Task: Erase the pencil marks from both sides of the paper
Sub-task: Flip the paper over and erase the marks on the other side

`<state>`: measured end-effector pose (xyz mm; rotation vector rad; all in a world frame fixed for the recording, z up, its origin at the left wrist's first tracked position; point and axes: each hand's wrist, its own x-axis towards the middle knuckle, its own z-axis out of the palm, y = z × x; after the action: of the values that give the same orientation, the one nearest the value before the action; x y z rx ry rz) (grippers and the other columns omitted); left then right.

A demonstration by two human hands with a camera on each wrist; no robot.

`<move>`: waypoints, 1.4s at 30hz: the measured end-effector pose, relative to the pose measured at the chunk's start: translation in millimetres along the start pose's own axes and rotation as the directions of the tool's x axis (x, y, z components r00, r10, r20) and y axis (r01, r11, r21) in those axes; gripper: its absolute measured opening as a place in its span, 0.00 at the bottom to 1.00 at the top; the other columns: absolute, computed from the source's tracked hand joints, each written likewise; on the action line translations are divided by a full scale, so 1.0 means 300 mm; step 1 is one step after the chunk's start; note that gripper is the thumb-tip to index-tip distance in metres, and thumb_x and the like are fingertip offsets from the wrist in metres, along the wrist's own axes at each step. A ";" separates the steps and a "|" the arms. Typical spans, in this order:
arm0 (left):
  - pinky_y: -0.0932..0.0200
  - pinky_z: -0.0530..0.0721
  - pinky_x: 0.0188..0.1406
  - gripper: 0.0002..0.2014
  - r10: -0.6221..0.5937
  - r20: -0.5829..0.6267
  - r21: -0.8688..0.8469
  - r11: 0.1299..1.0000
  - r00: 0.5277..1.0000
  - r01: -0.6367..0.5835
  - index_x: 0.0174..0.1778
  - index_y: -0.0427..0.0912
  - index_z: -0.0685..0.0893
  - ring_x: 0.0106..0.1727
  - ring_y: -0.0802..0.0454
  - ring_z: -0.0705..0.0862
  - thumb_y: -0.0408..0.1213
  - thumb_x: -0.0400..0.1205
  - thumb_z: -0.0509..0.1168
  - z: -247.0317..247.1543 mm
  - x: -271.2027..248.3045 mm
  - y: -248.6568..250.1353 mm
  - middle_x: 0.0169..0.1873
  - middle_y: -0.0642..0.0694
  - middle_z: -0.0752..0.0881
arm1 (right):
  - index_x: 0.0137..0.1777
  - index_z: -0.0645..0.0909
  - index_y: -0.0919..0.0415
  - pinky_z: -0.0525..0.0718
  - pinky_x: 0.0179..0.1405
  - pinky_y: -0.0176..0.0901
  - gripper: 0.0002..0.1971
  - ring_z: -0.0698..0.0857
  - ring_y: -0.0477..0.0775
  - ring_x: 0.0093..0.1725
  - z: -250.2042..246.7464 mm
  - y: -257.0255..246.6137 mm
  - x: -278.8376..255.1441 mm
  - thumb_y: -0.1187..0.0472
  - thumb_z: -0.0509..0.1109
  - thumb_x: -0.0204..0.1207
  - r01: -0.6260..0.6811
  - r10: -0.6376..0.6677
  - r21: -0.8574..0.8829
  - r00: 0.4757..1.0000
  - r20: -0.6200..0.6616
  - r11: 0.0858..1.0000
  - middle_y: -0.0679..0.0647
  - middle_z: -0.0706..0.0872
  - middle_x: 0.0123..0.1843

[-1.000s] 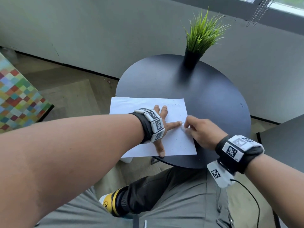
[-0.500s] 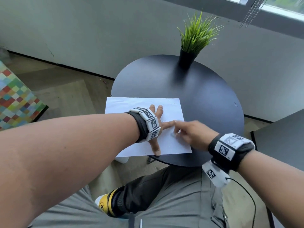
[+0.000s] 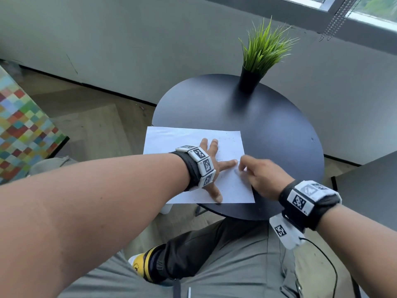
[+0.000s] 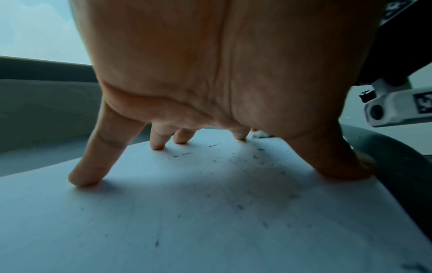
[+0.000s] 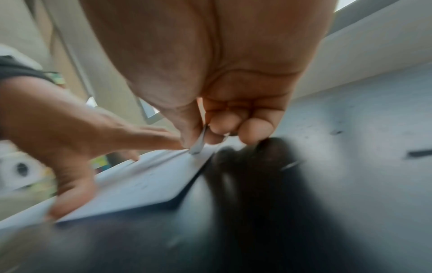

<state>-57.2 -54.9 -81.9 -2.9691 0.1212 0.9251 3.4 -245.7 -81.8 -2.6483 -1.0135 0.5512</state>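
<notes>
The right hand (image 5: 224,118) pinches a small, blurred eraser (image 5: 198,142) at the paper (image 3: 189,143)'s right edge. The left hand (image 3: 211,166), fingers spread, presses the paper, which overhangs the surface (image 3: 268,125)'s near-left rim.

White paper (image 3: 189,143) flecked with dark grey specks. Black round desk (image 3: 268,125). Green grass plant (image 3: 264,46) in black pot (image 3: 249,80). Multicoloured checkered surface (image 3: 19,130) at left. Black-and-white patterned wristbands (image 3: 203,163).

Daylight from window (image 3: 365,9) upper right; soft shadows. Head view sharp, edges bowed. Right wrist view heavily motion-blurred; left wrist view dim, bluish.
</notes>
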 end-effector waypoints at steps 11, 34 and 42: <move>0.15 0.55 0.72 0.62 0.003 0.007 -0.004 1.000 1.000 -0.003 0.80 0.75 0.33 0.81 0.23 0.29 0.78 0.61 0.70 0.001 0.001 0.001 0.82 0.34 0.26 | 0.50 0.78 0.50 0.80 0.43 0.48 0.06 0.80 0.56 0.41 -0.008 0.019 0.000 0.49 0.66 0.82 0.025 -0.025 0.040 1.000 -0.006 0.999 0.46 0.82 0.38; 0.15 0.55 0.72 0.65 -0.008 0.002 0.029 1.000 1.000 0.008 0.78 0.77 0.31 0.80 0.17 0.33 0.80 0.55 0.71 -0.002 0.027 0.008 0.82 0.28 0.30 | 0.52 0.79 0.48 0.81 0.45 0.50 0.04 0.81 0.55 0.43 0.049 -0.022 -0.073 0.50 0.66 0.82 0.251 -0.245 -0.002 0.948 0.205 0.968 0.48 0.85 0.43; 0.15 0.56 0.71 0.65 -0.012 0.001 0.045 0.999 1.000 0.012 0.76 0.80 0.31 0.79 0.14 0.36 0.81 0.51 0.70 -0.010 0.033 0.020 0.81 0.25 0.31 | 0.51 0.77 0.49 0.80 0.44 0.49 0.06 0.80 0.56 0.43 0.023 0.008 -0.072 0.49 0.65 0.83 0.169 -0.167 -0.016 0.982 0.085 0.986 0.48 0.84 0.41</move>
<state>-47.8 -61.8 -85.1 -2.9248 0.1220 0.9112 -13.0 -261.6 -83.3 -2.5460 -1.2605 0.6197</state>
